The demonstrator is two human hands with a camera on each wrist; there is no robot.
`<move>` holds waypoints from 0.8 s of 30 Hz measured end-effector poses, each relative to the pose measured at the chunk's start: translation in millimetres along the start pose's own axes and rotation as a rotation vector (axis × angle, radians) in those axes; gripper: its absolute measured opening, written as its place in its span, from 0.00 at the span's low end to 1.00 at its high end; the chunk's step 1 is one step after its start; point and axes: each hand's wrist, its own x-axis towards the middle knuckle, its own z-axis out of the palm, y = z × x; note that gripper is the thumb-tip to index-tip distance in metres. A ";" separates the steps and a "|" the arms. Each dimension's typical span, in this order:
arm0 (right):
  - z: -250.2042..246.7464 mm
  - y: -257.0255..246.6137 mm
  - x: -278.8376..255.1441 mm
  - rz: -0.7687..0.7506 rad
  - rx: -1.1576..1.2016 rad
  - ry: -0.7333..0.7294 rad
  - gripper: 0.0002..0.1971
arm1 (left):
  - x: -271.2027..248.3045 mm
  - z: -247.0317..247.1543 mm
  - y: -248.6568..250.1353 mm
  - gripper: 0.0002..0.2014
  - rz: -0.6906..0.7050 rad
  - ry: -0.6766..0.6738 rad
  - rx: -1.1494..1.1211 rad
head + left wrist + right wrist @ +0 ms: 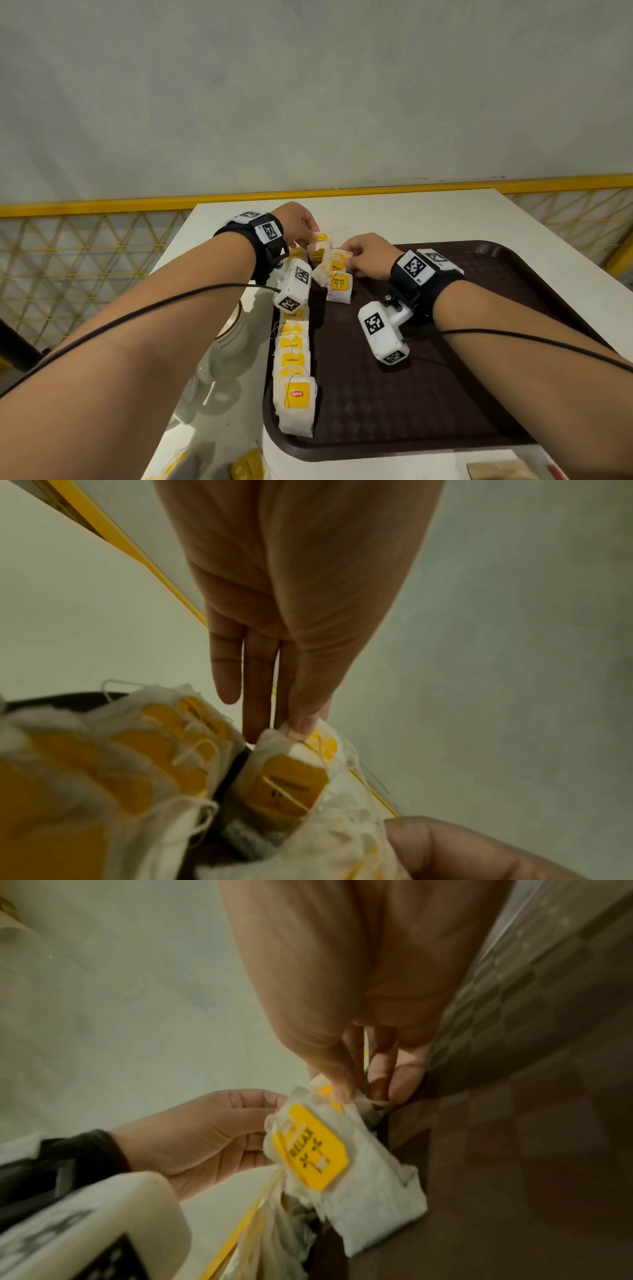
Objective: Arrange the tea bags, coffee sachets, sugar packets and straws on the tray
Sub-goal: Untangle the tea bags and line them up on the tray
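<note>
A dark brown tray (pixel 445 394) lies on a white table. White tea bags with yellow tags form a row (pixel 294 363) down the tray's left side. At the tray's far left corner my left hand (pixel 305 228) pinches the top of one tea bag (pixel 320 245) (pixel 291 772) between thumb and fingers. Just to its right my right hand (pixel 356 257) pinches another tea bag (pixel 334 263) (pixel 318 1150) whose tag reads RELAX. One more RELAX bag (pixel 339 287) lies flat below them. No coffee sachets, sugar packets or straws are in view.
A white cup (pixel 233 339) and clear glassware stand on the table left of the tray. More tea bags (pixel 246 466) lie at the table's near edge. A yellow mesh railing (pixel 85 246) runs behind the table. A brown packet (pixel 496 471) sits near the bottom right.
</note>
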 end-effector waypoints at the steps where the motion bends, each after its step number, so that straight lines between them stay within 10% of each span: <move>1: -1.9 -0.1 -0.7 0.011 0.000 -0.046 0.12 | -0.9 0.7 0.5 0.02 0.006 -0.004 0.016; 12: -6.1 2.5 -4.6 0.085 0.086 0.035 0.15 | 0.7 -3.2 2.5 0.13 -0.003 0.145 0.212; 24: 5.0 -4.8 7.7 0.040 0.078 0.035 0.14 | -0.3 6.5 2.9 0.18 -0.048 0.009 0.341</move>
